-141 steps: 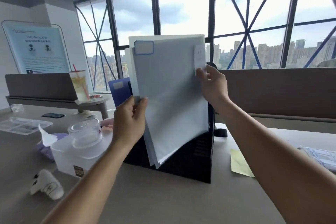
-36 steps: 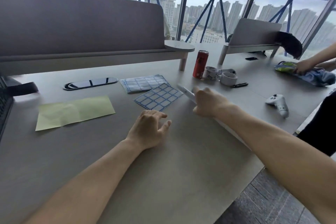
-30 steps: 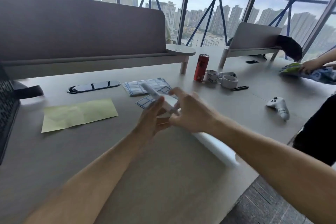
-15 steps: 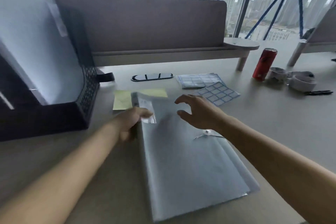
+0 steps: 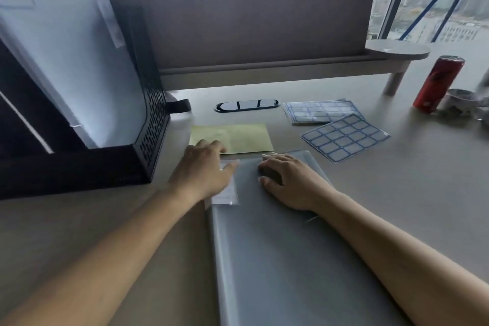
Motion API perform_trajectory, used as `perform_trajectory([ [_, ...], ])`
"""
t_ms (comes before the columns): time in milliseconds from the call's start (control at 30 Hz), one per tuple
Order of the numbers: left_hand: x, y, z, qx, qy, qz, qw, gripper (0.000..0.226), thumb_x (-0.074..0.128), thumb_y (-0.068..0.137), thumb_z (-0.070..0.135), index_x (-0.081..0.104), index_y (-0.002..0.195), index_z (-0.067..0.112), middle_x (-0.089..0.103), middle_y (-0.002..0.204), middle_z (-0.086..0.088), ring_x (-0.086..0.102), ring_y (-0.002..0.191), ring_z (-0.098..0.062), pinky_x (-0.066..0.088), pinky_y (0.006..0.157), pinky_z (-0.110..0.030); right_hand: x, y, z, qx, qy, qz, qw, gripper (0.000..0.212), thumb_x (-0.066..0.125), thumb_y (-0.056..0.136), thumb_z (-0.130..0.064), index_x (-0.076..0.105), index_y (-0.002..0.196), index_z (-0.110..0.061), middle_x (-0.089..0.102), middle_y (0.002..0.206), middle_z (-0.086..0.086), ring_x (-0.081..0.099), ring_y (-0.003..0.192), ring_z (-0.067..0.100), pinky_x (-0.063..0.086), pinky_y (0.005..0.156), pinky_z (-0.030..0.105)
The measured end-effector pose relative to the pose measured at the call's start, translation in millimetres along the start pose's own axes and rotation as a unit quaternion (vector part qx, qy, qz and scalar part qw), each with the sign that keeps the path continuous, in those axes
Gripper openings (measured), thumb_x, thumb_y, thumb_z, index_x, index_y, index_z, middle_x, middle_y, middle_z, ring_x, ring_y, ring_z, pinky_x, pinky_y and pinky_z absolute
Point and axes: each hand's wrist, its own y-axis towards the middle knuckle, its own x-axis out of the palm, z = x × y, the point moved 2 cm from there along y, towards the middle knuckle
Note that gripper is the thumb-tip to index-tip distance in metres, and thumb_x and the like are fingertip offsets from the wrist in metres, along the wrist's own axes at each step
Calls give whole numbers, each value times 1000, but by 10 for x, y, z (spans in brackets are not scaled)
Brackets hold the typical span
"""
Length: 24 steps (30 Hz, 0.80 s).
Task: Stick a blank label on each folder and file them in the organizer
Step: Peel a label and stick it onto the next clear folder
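The left hand (image 5: 203,171) and right hand (image 5: 289,181) rest released, grasping nothing, on the folder (image 5: 277,259) beside the organizer (image 5: 152,127).

Grey folder (image 5: 285,259); black perforated organizer (image 5: 152,124); blue-bordered label sheets (image 5: 344,137); yellow paper (image 5: 246,137); red can (image 5: 438,85).

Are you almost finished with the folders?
Not yet. A white folder already stands in the black organizer. The left hand and right hand rest on a grey folder lying flat, no label visible on it. To do: peel one from the label sheet, stick it, file the folder.
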Motion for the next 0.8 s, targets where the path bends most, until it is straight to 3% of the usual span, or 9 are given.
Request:
perform_trajectory([
  [133, 385, 134, 203, -11, 57, -40, 998, 69, 39, 87, 71, 53, 133, 21, 48, 138, -10, 42, 126, -36, 36, 105, -41, -13, -2, 42, 10, 10, 6, 1000, 37, 58, 94, -35, 64, 126, -18, 59, 140, 5, 49, 133, 20, 35, 109, 27],
  [333, 477, 213, 201, 15, 94, -94, 991, 74, 30, 91, 70, 32, 149, 25, 24, 160, -10, 19, 147, -32, 17, 119, -46, -183, 77, 290, 94, 9, 39, 995, 39, 64, 91, -39, 63, 126, -21, 60, 132, 4, 55, 122, 24, 43, 102, 34],
  [467, 469, 174, 204, 32, 70, -63, 995, 65, 35, 93, 64, 43, 144, 24, 34, 156, -6, 29, 143, -28, 22, 117, -42, -253, 429, 241, 59, -50, -24, 997, 42, 63, 93, -36, 60, 131, -19, 63, 127, 7, 60, 112, 27, 49, 90, 33],
  [600, 417, 137, 180, 40, 27, -25, 998, 50, 45, 93, 55, 59, 127, 21, 52, 142, -4, 44, 131, -28, 32, 109, -38, -189, 834, 113, 34, -122, -92, 988, 45, 59, 94, -33, 55, 137, -21, 67, 126, 11, 63, 112, 31, 53, 92, 39],
  [800, 420, 146, 157, 16, 8, -2, 1000, 50, 50, 90, 53, 60, 126, 21, 54, 135, -5, 44, 126, -32, 36, 106, -40, -217, 1068, 92, 50, -151, -122, 980, 54, 65, 90, -39, 55, 139, -18, 66, 127, 8, 61, 116, 29, 50, 95, 36],
])
